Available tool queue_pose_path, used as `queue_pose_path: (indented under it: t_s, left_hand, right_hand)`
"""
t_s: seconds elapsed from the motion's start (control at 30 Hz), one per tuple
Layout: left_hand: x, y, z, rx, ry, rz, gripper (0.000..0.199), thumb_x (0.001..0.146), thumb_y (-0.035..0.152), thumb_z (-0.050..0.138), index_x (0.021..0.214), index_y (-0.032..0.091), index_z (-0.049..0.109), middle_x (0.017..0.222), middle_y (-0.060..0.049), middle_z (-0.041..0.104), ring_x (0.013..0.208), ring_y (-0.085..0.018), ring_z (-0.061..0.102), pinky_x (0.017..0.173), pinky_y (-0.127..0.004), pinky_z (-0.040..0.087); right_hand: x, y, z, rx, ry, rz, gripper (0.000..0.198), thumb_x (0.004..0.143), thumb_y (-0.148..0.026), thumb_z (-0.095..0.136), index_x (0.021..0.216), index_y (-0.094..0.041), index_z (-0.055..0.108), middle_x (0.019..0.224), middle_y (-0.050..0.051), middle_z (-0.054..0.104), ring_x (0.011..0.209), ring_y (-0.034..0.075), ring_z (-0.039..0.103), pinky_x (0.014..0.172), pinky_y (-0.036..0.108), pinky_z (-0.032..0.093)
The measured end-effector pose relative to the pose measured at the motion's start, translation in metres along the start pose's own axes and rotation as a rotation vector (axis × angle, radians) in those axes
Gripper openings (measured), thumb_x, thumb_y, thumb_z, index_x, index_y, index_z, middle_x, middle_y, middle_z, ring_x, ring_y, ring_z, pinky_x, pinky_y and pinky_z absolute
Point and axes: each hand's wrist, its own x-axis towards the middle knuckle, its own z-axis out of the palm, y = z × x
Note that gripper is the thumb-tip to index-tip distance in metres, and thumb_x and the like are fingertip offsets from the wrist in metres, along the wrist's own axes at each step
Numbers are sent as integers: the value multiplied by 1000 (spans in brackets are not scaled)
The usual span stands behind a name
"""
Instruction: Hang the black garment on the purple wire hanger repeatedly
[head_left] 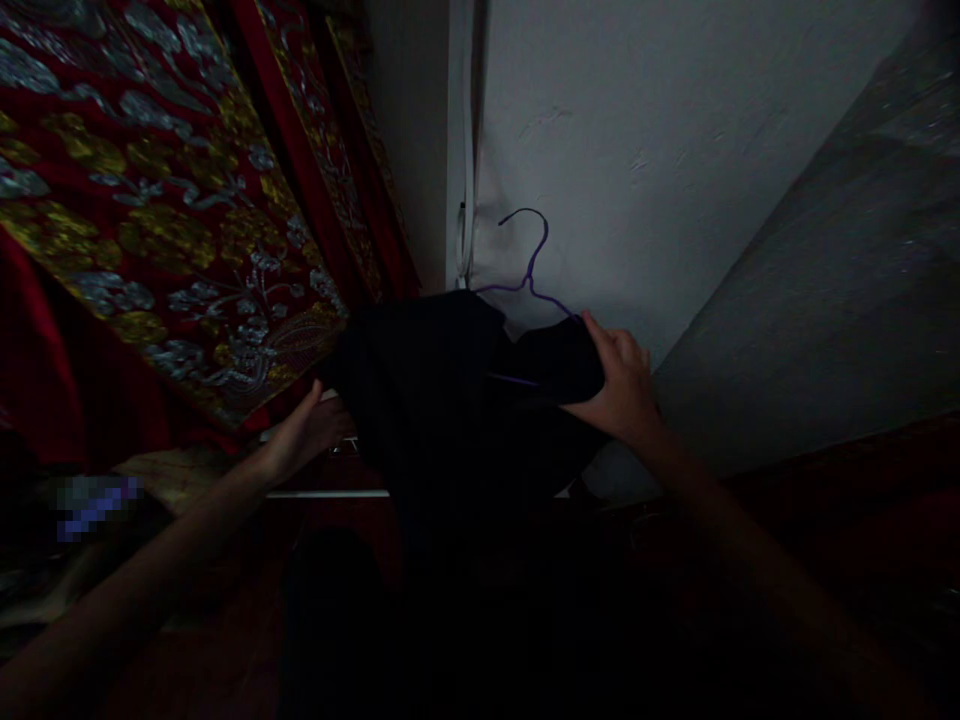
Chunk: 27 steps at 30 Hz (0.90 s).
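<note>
So there's a black garment (442,400) on a purple wire hanger (529,272), held up right in front of the white wall (675,150). Right hand (619,385) has fingers curled, gripping its right shoulder. Left hand (300,440) touches its left edge, fingers mostly hidden, can't tell. Red-and-gold embroidered fabric (165,200) crowds in just left.

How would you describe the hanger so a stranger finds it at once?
Start at the pale wall right of the red and gold patterned cloth. Low against it hangs a black garment, gripped by the right hand. The hanger is the thin purple wire poking from its top, the only hooked thing there.
</note>
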Motion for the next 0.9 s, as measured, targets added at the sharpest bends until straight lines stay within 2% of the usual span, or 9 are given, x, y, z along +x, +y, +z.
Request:
queue_pose_path:
  t_s: [0.03,0.1,0.2,0.4,0.5,0.57,0.63,0.73,0.9]
  left_hand:
    - [-3,-5,2,-76,-39,-32,86,85,86,22,110,20,71,109,-17,76,106,-35,71,96,-53,54]
    - [-9,-9,13,-157,-72,-37,74,82,83,45,114,21,70,120,-13,73,118,-35,66,105,-50,50]
    - [-18,-10,37,-43,124,34,61,73,56,79,123,23,66,132,-9,68,127,-33,60,111,-44,47]
    - [-44,-38,88,-268,506,-96,50,72,50,81,110,21,68,122,-9,73,118,-32,67,100,-42,57]
    - [-60,-53,115,-432,592,-169,43,74,49,79,107,24,68,118,-6,75,117,-30,68,101,-40,57]
    - [-70,-56,130,-538,633,-235,42,70,49,82,102,25,68,110,-3,77,113,-29,70,99,-39,58]
    - [-80,-53,140,-617,648,-303,44,65,49,86,98,26,68,103,-2,78,105,-29,72,95,-39,59]
    - [-93,-43,145,-655,602,-387,50,57,49,90,93,22,69,93,-4,78,90,-29,75,82,-38,62]
    - [-108,-24,152,-671,634,-420,60,47,46,94,92,13,70,82,-6,77,71,-24,73,64,-31,60]
  right_hand:
    - [12,-2,-6,6,-3,-2,113,65,-53,82,159,-26,26,124,16,52,114,42,52,98,59,41]
    - [34,-14,-14,28,-4,-23,113,64,-54,83,159,-25,28,127,17,51,118,43,51,101,59,40]
    - [49,-40,-18,73,-24,-50,115,64,-50,85,159,-24,27,133,18,50,123,44,48,106,58,38]
    - [11,-72,-19,208,-42,-28,96,70,-36,76,156,-29,33,154,12,39,142,43,34,116,61,28]
    - [-30,-89,6,435,174,228,69,79,-37,67,145,-28,47,152,11,45,144,38,35,116,61,29]
    - [-60,-109,38,677,239,538,43,83,-45,63,122,-26,61,126,12,64,122,33,57,102,53,46]
    - [-84,-134,75,939,36,815,41,82,-62,59,92,-23,65,88,11,70,82,27,66,72,41,55]
    - [-102,-163,115,1155,-283,1032,64,81,-81,44,71,-20,61,63,6,61,53,18,57,48,29,41]
    - [-90,-165,121,1029,-443,990,67,84,-80,44,53,-21,51,46,-1,46,44,13,46,47,27,32]
